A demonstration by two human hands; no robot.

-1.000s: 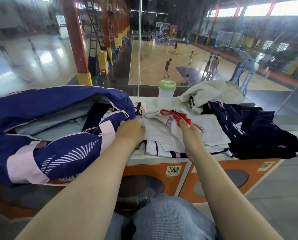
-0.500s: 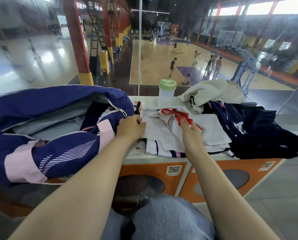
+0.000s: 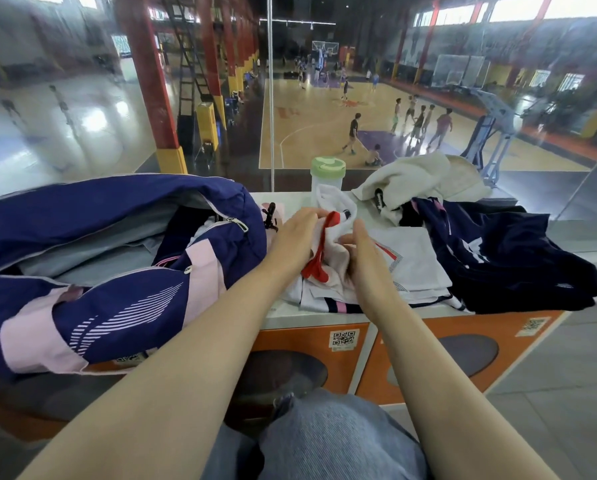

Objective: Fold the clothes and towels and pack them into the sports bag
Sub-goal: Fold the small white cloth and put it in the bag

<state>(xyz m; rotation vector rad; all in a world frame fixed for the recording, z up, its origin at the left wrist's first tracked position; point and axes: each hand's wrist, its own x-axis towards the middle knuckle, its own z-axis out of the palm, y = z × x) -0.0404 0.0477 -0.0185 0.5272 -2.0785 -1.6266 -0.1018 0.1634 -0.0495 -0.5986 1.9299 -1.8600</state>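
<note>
Right now both hands pinch the white garment with red trim (image 3: pixel 328 247) — left hand (image 3: pixel 295 237), right hand (image 3: pixel 363 261) — bunched above the worktop (image 3: pixel 290 315), beside the open sports bag (image 3: pixel 99 268). Gathered loosely, it could unfold or snag the zip going in.

soft daylight from high windows; glass glare; edges warped
</note>
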